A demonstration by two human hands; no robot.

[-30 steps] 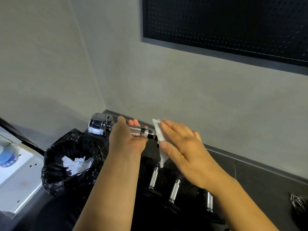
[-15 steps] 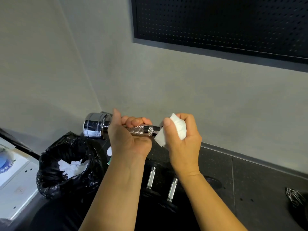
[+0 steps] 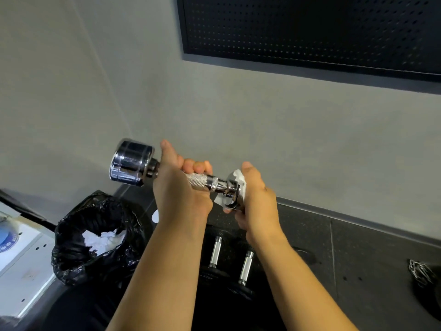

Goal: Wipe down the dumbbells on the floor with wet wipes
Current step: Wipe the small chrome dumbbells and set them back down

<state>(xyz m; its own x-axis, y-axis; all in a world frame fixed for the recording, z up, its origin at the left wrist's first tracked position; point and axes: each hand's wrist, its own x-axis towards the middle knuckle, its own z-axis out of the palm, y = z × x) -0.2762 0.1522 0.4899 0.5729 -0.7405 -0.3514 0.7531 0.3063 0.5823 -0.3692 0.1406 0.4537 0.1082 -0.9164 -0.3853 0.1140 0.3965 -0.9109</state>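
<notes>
Head view, centre frame: you're gripping dumbbell [image 3: 201, 182] with left hand [image 3: 181, 195], right hand [image 3: 259, 203] clamping wipe [image 3: 239, 179] round its end; wet chrome could slip.

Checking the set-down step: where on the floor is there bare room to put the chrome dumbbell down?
Bare dark floor lies to the right, between the two floor dumbbells, the skirting and the wiry dark object at the frame's edge. Directly below the held chrome dumbbell it is crowded: those dumbbells beside the black bin bag.

Dim, soft indoor light; glare on chrome dumbbell [image 3: 130, 163]; wide-angle edge distortion.
</notes>
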